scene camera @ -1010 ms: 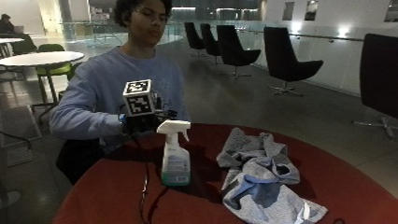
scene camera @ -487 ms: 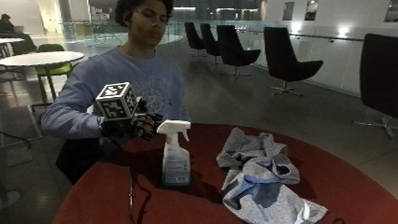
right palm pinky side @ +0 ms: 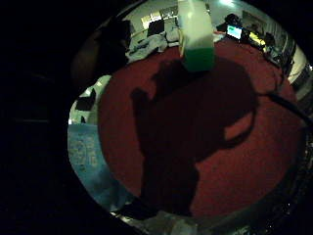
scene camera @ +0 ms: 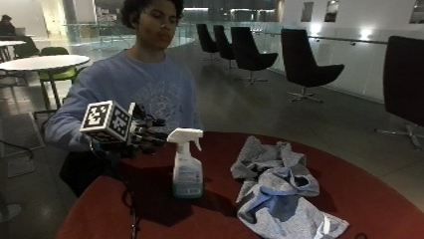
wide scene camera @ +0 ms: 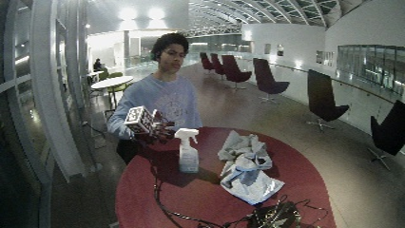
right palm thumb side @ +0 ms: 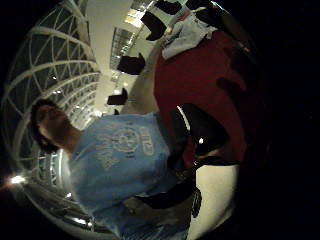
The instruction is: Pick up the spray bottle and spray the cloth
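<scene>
I see the translucent plastic spray bottle (scene camera: 187, 164) with its white trigger head and green liquid standing upright on the round red table (scene camera: 371, 199), long axis vertical. My black-gloved right hand (scene camera: 136, 142) hovers just beside the bottle's head, on the side away from the crumpled grey-blue cloth (scene camera: 278, 191), touching nothing. The fingers look loosely curled toward the nozzle, though I cannot tell exactly. The cloth lies soft and rumpled near the bottle. I judge 1 short reach closes the gap.
</scene>
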Tool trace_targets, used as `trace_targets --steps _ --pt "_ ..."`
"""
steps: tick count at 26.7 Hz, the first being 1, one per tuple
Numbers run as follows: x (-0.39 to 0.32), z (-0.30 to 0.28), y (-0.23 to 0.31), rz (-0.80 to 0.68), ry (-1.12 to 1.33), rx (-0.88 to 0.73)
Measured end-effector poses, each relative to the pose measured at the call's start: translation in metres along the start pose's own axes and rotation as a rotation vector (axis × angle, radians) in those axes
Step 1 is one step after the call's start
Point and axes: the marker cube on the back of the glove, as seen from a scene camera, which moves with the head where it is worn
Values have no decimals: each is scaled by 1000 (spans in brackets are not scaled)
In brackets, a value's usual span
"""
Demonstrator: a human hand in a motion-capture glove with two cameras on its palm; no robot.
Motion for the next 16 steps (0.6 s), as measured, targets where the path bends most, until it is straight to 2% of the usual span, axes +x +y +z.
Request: trace_targets --steps 10,16 --pt "43 -22 -17 202 -365 79" --pt "72 -27 -33 290 -383 137"
